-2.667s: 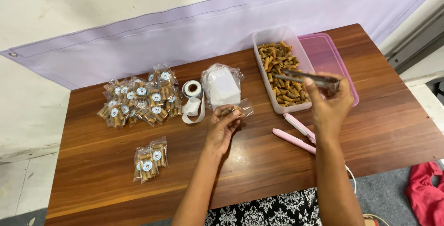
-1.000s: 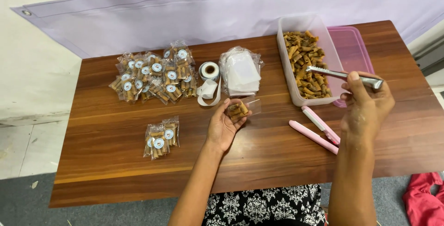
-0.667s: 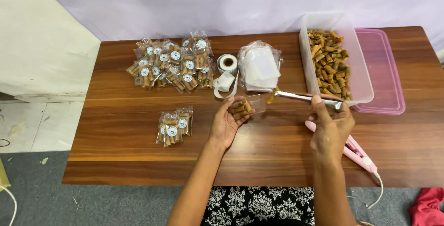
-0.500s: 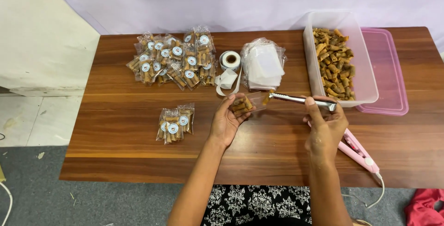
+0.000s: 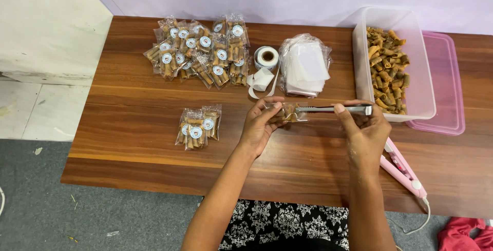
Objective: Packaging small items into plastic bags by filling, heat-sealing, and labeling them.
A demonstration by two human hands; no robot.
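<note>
We have brought the metal tongs [image 5: 334,109] across from the clear tub of snack sticks [image 5: 393,71], where they hovered a second ago, and their tips now sit at the mouth of the small clear bag [image 5: 288,112]. Our right hand [image 5: 365,128] is closed around the tongs, and our left hand [image 5: 262,122] pinches the bag with thumb and fingers, holding it above the wooden table [image 5: 128,128], just in front of the stack of empty bags [image 5: 306,65]. From this we judge that another piece is going in, with the pink sealer [image 5: 405,171] lying untouched beside our right wrist.
</note>
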